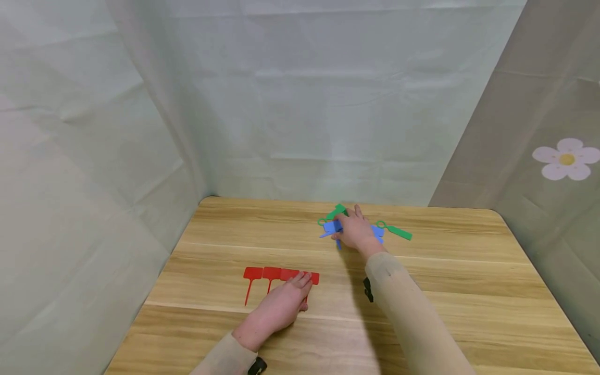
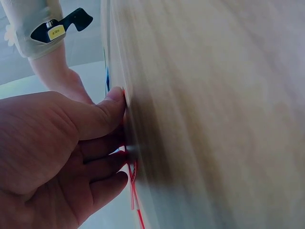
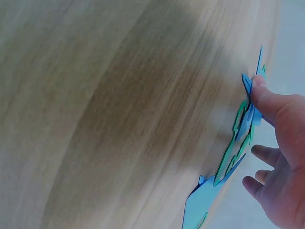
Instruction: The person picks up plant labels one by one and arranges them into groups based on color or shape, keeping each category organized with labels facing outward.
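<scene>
Nearest me, my left hand [image 1: 281,307] is resting flat, fingers straight, on the red tags [image 1: 272,274] toward the table's [image 1: 469,291] front-left. My right hand [image 1: 357,233] is pressing relaxed fingers onto the blue tags [image 1: 332,227] and green tags [image 1: 398,231] near the far edge; bare wood is lying between and rightward.

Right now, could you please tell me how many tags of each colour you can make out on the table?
Red tags: at least 4, in a row, partly under the left hand
Green tags: 2
Blue tags: at least 2, partly under the right hand
Total: at least 8
</scene>
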`<state>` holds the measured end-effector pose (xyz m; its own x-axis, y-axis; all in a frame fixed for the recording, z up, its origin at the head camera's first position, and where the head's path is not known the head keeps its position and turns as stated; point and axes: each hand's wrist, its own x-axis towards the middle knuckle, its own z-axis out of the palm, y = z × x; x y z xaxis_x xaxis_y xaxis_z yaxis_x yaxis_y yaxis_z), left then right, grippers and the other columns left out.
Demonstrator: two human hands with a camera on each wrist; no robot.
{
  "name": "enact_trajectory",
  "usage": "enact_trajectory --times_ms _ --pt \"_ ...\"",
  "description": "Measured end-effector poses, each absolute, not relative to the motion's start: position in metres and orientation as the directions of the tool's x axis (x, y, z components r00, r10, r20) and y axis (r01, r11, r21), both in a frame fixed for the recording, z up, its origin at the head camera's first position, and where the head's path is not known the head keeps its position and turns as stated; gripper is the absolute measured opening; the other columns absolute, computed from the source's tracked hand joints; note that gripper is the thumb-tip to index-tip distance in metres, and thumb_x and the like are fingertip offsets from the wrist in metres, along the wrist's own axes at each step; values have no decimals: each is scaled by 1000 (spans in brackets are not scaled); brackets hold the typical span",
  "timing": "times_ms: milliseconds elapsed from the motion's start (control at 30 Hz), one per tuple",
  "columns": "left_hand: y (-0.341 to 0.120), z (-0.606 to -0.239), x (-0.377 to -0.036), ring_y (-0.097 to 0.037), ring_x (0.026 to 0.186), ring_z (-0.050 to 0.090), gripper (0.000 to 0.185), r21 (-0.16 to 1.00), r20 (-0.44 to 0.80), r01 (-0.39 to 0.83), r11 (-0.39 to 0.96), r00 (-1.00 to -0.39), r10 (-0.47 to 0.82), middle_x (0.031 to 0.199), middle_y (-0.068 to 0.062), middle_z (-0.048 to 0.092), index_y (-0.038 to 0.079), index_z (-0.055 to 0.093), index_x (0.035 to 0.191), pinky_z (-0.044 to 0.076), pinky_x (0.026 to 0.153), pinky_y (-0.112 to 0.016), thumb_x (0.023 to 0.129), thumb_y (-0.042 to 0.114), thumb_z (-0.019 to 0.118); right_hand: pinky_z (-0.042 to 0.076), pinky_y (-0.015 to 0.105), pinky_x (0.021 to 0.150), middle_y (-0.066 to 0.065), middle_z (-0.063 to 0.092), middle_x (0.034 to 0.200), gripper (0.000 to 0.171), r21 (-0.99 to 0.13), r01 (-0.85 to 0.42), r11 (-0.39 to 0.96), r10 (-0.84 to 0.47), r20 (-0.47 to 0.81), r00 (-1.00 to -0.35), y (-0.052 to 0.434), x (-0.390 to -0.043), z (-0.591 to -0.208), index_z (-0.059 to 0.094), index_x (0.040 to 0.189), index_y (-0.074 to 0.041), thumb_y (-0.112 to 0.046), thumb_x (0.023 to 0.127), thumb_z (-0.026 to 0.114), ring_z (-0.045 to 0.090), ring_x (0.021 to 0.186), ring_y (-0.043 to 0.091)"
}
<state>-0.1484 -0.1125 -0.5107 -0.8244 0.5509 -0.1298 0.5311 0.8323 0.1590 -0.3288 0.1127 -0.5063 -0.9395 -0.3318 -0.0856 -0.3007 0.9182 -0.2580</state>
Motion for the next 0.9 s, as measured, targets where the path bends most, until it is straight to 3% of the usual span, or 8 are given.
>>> enact_trajectory --times_ms 133,267,367,567,700,900 --pt "-112 -510 -149 -32 149 48 56 171 -144 521 836 -826 544 160 -14 53 0 61 149 47 116 -42 100 23 77 19 64 128 22 46 161 54 -319 -297 900 -337 -77 -938 115 -329 -505 65 140 -8 -38 98 80 14 160 50" --pt "-111 -509 -149 -32 150 47 57 188 -161 508 841 -828 537 161 -13 52 1 60 151 48 116 -43 101 24 76 7 57 132 18 62 142 46 -371 -333 867 -377 -52 -925 120 -330 -503 68 129 -3 -32 97 83 38 152 43" --pt "-111 -508 -149 -33 150 47 57 191 -167 503 843 -830 533 162 -14 51 1 60 151 48 116 -43 102 24 76 0 53 132 16 68 133 36 -410 -348 843 -399 -43 -916 124 -332 -503 70 125 -3 -29 101 77 47 147 40" --pt "-111 -508 -148 -33 150 47 56 190 -165 502 844 -831 531 161 -14 52 0 60 150 48 116 -43 101 23 77 -2 55 132 20 66 142 27 -467 -337 817 -407 -55 -912 132 -330 -500 73 116 -3 -27 111 61 30 157 43" --pt "-111 -509 -148 -33 150 48 57 180 -163 503 845 -832 530 161 -14 52 0 61 150 49 115 -43 100 23 78 0 58 131 23 64 143 29 -526 -329 784 -416 -52 -908 135 -322 -491 73 114 0 -25 112 57 29 158 45" --pt "-114 -510 -149 -34 150 48 56 186 -154 502 844 -834 530 161 -14 52 0 61 149 50 113 -43 100 21 77 7 73 125 29 38 166 37 -640 -244 728 -378 -79 -922 138 -308 -479 71 122 0 -31 114 54 8 158 57"
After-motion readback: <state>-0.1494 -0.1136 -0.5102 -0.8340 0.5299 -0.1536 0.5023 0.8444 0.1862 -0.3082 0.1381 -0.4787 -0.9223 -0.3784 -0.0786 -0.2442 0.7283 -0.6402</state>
